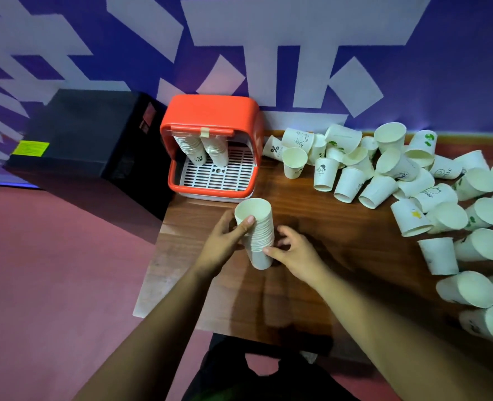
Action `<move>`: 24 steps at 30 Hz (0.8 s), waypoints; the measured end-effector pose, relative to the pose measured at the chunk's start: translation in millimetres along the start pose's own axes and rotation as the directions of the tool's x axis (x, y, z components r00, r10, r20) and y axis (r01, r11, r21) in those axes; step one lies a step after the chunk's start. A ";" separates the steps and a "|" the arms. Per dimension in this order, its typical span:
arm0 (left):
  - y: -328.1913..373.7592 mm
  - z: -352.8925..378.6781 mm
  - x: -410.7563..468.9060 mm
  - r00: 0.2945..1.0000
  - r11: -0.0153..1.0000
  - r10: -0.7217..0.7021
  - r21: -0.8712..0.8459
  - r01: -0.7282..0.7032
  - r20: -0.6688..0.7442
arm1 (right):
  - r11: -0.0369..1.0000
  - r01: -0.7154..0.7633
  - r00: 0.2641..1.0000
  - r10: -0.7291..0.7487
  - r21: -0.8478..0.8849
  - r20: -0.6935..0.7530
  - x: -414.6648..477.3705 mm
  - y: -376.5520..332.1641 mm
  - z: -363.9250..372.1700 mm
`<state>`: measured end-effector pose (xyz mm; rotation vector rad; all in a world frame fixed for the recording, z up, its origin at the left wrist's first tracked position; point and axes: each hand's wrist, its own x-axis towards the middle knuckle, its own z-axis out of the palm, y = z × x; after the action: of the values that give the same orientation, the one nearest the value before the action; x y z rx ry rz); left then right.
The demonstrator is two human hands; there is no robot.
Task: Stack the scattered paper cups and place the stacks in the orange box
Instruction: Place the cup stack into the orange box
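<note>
Left hand (225, 241) wraps the upper part of a nested paper-cup stack (261, 227) and right hand (294, 253) pinches its base, both curled on it, evidently to keep the column aligned. The stack sits mouth-up, slightly tilted, over the wooden table (326, 241) just near of the orange box (210, 108). That box already holds two leaning stacks (193, 149), and loose cups (384, 175) remain scattered at right.

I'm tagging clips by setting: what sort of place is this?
Probably an office or studio room: a wooden table against a purple wall with large white graphics, a black box beside it.
</note>
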<state>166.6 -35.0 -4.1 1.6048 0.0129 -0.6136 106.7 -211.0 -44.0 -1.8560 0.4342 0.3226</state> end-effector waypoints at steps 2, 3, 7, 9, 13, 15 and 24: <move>12.1 -25.0 10.9 0.998 0.999 0.044 -0.001 -0.044 0.038 | 0.999 0.031 0.999 -0.031 -0.011 -0.024 12.8 -22.1 14.6; 15.8 -39.5 18.8 0.995 0.998 0.068 0.011 -0.069 0.067 | 0.999 0.044 0.998 -0.044 -0.005 -0.044 20.4 -32.3 22.6; 25.9 -100.9 55.3 0.972 0.951 0.173 0.228 -0.207 0.162 | 0.997 0.059 0.990 -0.052 0.050 -0.133 56.0 -70.8 50.5; 32.9 -124.8 76.2 0.961 0.922 0.185 0.303 -0.242 0.205 | 0.989 0.090 0.983 -0.070 0.117 -0.169 79.1 -83.9 61.3; 45.4 -149.8 116.0 0.911 0.902 0.243 0.268 -0.338 0.332 | 0.974 0.157 0.961 -0.113 0.162 -0.251 117.7 -98.3 78.8; 46.0 -155.2 135.0 0.897 0.882 0.284 0.275 -0.383 0.340 | 0.973 0.152 0.954 -0.098 0.175 -0.285 131.6 -103.0 84.1; 7.2 -143.6 193.2 0.922 0.909 0.218 0.277 -0.311 0.320 | 1.000 -0.031 0.927 0.030 0.005 -0.373 179.1 -83.3 91.7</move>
<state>388.0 30.4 -72.7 1.7794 -0.5397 -0.6466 303.4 -124.5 -78.9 -1.9160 0.7233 -0.0153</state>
